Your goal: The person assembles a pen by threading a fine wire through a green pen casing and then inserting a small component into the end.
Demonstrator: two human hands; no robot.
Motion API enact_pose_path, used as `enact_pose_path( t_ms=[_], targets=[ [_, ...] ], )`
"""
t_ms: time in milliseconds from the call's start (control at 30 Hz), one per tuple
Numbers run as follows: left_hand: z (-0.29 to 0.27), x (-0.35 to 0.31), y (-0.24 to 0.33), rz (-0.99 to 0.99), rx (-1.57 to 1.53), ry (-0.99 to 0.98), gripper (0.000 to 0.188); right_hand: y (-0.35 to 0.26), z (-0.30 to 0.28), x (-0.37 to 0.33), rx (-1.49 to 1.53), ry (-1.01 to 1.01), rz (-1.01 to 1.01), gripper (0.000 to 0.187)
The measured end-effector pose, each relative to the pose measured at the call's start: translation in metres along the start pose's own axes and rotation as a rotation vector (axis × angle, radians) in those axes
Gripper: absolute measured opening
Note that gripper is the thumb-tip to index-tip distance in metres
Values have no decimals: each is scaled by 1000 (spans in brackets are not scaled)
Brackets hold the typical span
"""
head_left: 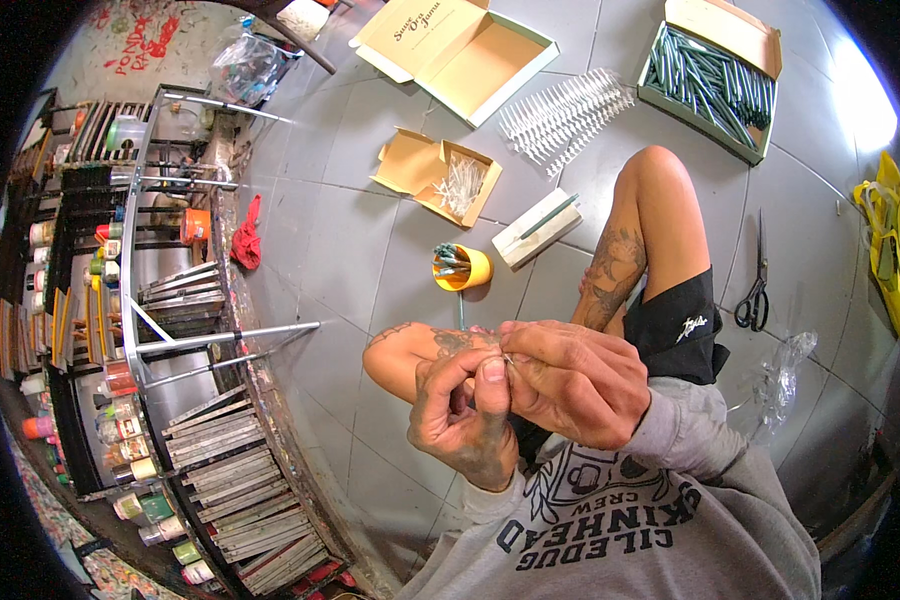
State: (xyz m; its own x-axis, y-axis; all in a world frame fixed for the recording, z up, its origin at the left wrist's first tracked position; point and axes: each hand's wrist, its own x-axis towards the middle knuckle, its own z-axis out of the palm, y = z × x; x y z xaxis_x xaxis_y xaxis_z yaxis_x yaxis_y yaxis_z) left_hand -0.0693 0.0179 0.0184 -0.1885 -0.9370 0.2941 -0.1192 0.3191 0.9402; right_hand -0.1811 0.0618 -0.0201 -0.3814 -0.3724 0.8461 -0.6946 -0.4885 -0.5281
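My left hand (465, 415) and my right hand (580, 385) meet over my lap, thumbs and fingertips pinched together. Between them is something small and thin, too hidden to name. A thin teal stick (461, 312) shows just beyond the left hand; whether it is held or lies on the floor, I cannot tell. Farther out, a yellow cup (480, 267) holds several dark green sticks. Beside it, a pale block (536, 230) carries one green stick (545, 219) lying along its top. Behind these, a small open cardboard box (410, 172) contains small transparent plastic pieces (460, 183).
Rows of transparent plastic pieces (567, 115) lie between an open box lid-up (490, 80) and a box of dark green sticks (710, 85). Black scissors (755, 295), crumpled plastic (785, 380) and a yellow bag (885, 245) lie right. A metal rack (135, 270) with bottles and frames stands left.
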Motion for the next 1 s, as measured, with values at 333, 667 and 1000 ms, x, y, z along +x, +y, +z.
enact_pose_path(
  t_ms=[333,667,1000],
  targets=[
    [0,3,0,-38,-101,-64,11,-8,-1,0,-90,-21,89,29],
    [1,0,2,-125,-192,-56,11,-7,5,-1,27,74,146,22],
    [-1,-1,2,-135,-154,-47,12,-1,-2,0,55,-22,9,32]
  ],
)
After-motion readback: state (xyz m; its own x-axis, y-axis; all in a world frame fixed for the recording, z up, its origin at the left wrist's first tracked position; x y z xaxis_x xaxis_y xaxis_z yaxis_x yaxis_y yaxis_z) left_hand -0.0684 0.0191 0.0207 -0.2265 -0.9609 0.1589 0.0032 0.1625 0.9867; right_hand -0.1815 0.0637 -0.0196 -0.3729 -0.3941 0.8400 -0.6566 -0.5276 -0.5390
